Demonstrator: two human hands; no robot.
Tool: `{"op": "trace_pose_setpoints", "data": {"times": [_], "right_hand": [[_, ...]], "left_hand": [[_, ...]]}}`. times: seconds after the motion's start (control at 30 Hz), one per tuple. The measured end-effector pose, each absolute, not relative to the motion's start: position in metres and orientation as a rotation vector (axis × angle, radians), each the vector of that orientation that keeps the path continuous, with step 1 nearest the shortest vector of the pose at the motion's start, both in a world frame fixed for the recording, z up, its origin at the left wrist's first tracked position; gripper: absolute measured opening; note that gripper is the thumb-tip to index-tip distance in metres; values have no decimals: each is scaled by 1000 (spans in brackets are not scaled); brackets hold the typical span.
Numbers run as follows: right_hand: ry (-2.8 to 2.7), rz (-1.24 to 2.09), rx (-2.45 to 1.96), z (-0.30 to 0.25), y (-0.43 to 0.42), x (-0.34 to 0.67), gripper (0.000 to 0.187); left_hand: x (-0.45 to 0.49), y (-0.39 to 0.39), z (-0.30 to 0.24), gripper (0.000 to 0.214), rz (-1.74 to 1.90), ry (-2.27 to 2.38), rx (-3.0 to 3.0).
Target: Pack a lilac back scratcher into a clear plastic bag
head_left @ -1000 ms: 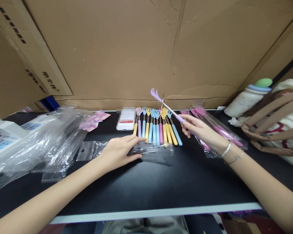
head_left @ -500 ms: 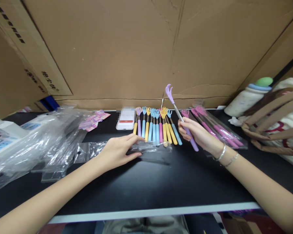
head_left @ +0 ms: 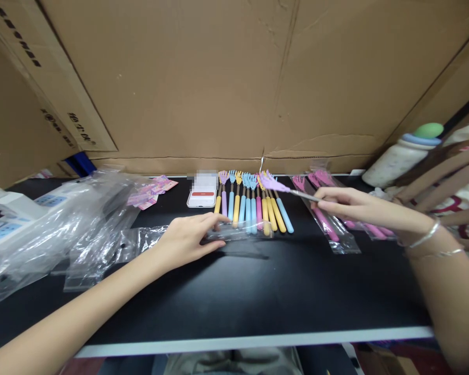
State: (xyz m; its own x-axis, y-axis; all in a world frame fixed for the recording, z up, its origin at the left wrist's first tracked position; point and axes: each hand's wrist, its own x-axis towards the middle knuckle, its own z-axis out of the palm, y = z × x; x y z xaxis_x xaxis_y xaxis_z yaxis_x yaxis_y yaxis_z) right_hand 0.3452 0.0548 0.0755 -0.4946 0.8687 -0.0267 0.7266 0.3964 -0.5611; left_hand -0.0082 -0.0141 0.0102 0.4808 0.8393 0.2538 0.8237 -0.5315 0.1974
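In my right hand [head_left: 355, 205] is a purple back scratcher [head_left: 273, 183], gripped near its metal rod. It lies almost level, its clawed head pointing left over the right end of the row, its handle hidden by the hand. My left hand [head_left: 189, 237] has its thumb and fingers around a clear plastic bag [head_left: 244, 230], whose end stretches right across the lower handles of the row. Several yellow, blue, purple and pink back scratchers [head_left: 253, 211] lie side by side beyond it. Pink back scratchers [head_left: 327, 226] in clear bags lie near my right hand.
Clear plastic bags [head_left: 97, 224] are heaped at the left, beside pink cards [head_left: 152, 190]. A phone [head_left: 202, 198] lies behind the left hand. A white bottle [head_left: 398, 159] and a cloth bag [head_left: 465, 182] stand at the right. Cardboard [head_left: 203, 88] walls the back.
My right hand has moved right, and the purple back scratcher has tipped from upright to nearly level, head to the left. The left hand stays with the plastic bag.
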Motion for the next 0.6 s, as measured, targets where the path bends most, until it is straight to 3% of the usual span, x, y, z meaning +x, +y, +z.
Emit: {"op": "trace_pose_setpoints", "data": {"times": [0.33, 0.6], "right_hand": [[-2809, 964, -1351, 69, 62, 365, 40], [-2764, 1043, -1334, 69, 56, 348, 36]], "left_hand": [[-9, -14, 14, 35, 480, 1513, 2647], [-9, -14, 14, 38, 478, 1488, 2648]]}}
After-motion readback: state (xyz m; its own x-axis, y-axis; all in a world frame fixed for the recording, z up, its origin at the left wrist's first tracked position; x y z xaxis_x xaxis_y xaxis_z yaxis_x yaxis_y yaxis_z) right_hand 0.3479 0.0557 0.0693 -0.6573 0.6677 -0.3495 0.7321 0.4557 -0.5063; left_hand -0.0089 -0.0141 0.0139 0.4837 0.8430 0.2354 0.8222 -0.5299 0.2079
